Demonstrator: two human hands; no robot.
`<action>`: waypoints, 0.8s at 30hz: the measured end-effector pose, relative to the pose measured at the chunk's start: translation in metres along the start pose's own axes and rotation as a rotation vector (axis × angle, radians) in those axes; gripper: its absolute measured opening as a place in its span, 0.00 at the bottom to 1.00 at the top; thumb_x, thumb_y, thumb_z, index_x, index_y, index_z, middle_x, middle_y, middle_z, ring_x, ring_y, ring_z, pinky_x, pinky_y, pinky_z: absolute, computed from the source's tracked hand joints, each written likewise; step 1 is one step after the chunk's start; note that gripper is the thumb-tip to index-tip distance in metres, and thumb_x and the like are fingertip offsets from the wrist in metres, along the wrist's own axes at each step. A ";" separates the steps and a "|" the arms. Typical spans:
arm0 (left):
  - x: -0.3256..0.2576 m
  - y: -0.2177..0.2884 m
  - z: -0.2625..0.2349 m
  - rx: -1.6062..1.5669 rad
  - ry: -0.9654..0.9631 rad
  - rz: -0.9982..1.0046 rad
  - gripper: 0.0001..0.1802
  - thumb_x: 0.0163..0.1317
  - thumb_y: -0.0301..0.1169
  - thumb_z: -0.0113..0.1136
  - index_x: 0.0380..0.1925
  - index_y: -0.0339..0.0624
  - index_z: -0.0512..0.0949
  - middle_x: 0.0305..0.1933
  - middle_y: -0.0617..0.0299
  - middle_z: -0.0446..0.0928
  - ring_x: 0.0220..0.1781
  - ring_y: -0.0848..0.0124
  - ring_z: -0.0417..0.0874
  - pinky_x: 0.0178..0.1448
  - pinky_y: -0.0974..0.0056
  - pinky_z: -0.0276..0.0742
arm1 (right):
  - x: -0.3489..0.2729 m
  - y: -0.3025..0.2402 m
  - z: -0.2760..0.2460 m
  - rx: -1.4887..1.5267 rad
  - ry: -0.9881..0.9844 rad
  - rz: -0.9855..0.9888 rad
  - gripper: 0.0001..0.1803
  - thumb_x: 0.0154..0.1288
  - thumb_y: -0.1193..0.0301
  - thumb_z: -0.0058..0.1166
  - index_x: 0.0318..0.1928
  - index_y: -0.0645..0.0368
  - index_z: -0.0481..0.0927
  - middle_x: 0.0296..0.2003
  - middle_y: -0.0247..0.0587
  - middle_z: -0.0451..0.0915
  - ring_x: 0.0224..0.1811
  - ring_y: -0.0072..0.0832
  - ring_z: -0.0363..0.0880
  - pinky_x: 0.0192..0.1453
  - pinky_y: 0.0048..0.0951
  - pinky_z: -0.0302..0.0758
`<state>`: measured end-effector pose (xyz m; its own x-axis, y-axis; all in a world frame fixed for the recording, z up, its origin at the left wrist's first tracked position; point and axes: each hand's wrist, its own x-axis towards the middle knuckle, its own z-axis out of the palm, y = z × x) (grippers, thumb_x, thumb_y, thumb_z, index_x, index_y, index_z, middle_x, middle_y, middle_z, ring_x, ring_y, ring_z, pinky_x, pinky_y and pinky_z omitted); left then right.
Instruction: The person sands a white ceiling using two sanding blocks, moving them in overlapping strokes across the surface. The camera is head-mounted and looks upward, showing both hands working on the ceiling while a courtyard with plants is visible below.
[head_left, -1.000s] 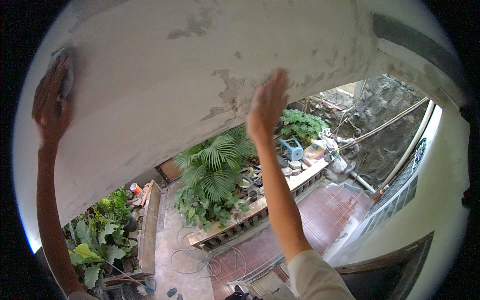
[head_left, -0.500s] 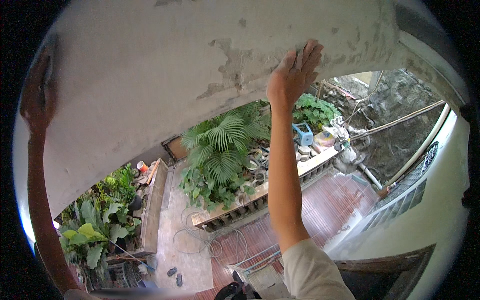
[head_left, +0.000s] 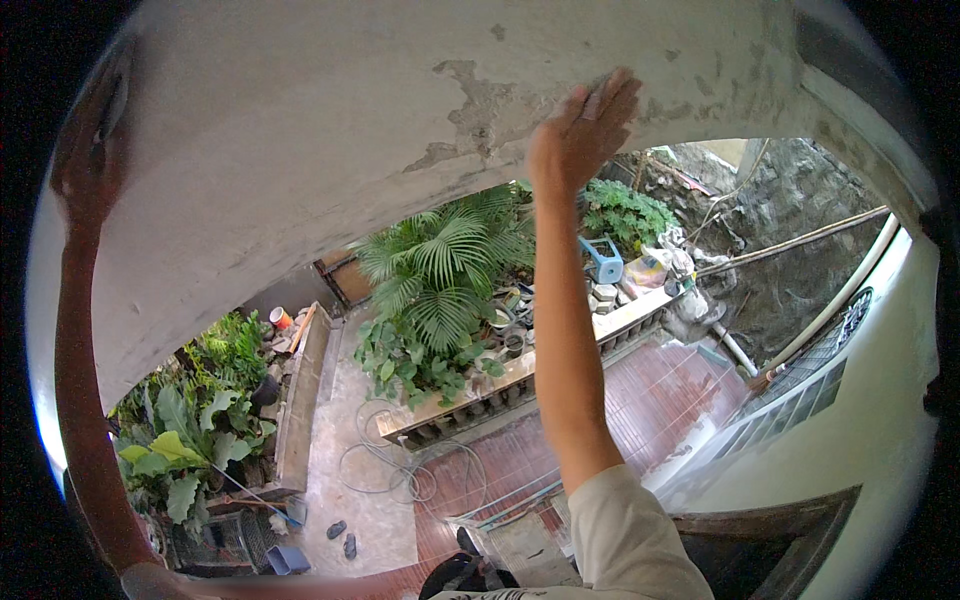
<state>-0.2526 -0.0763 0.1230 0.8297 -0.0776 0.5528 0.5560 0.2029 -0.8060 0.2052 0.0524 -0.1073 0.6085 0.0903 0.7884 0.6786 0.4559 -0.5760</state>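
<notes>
A pale plastered wall point(head_left: 280, 160) with patches of flaking surface point(head_left: 478, 105) spans the top of the head view. My right hand point(head_left: 585, 125) is raised against its lower edge, beside the bare patch. The fingers are stretched out and slightly blurred, and nothing shows in them. At the far left my left hand point(head_left: 88, 165) is raised along the same wall, dark and near the rim. Its fingers are curled round something with a thin greyish edge point(head_left: 114, 105), whose kind I cannot make out.
Below lie a palm point(head_left: 445, 260) in a planter, a coiled hose point(head_left: 410, 475), a pair of sandals point(head_left: 343, 538) and red tiles point(head_left: 530, 465). A blue stool point(head_left: 602, 262) stands among rubble. A leafy bed point(head_left: 200, 420) is on the left; a pale wall point(head_left: 850, 400) rises at right.
My right hand has shifted slightly left and up along the wall. The left hand has moved up and a little right. The whole view has tilted slightly.
</notes>
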 end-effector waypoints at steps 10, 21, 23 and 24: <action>-0.007 0.000 0.005 0.025 -0.015 -0.028 0.22 0.70 0.38 0.55 0.63 0.54 0.75 0.64 0.62 0.76 0.64 0.62 0.78 0.68 0.57 0.75 | -0.035 -0.049 -0.025 0.019 -0.230 -0.205 0.34 0.75 0.62 0.33 0.75 0.64 0.49 0.76 0.60 0.45 0.78 0.56 0.41 0.78 0.58 0.37; 0.010 0.014 -0.004 -0.050 0.027 -0.038 0.21 0.71 0.38 0.52 0.64 0.57 0.74 0.66 0.64 0.75 0.67 0.63 0.75 0.71 0.57 0.71 | -0.069 -0.062 -0.035 0.004 -0.352 -0.228 0.35 0.75 0.61 0.33 0.75 0.64 0.49 0.76 0.60 0.45 0.79 0.55 0.42 0.78 0.59 0.38; 0.010 0.014 -0.004 -0.079 0.044 -0.022 0.21 0.71 0.38 0.52 0.64 0.58 0.74 0.66 0.64 0.75 0.67 0.63 0.75 0.71 0.57 0.71 | -0.060 -0.062 -0.033 -0.036 -0.313 -0.182 0.35 0.75 0.61 0.33 0.75 0.65 0.48 0.76 0.59 0.45 0.79 0.54 0.43 0.77 0.59 0.39; 0.010 0.013 -0.004 -0.066 0.033 -0.032 0.21 0.71 0.38 0.52 0.64 0.57 0.74 0.66 0.64 0.75 0.67 0.63 0.75 0.71 0.57 0.71 | -0.059 -0.063 -0.033 0.011 -0.316 -0.136 0.35 0.75 0.61 0.33 0.75 0.66 0.48 0.76 0.59 0.45 0.79 0.53 0.43 0.77 0.59 0.39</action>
<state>-0.2370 -0.0781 0.1166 0.8120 -0.1154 0.5722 0.5835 0.1355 -0.8007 0.1408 -0.0108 -0.1246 0.3537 0.2972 0.8869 0.7392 0.4921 -0.4597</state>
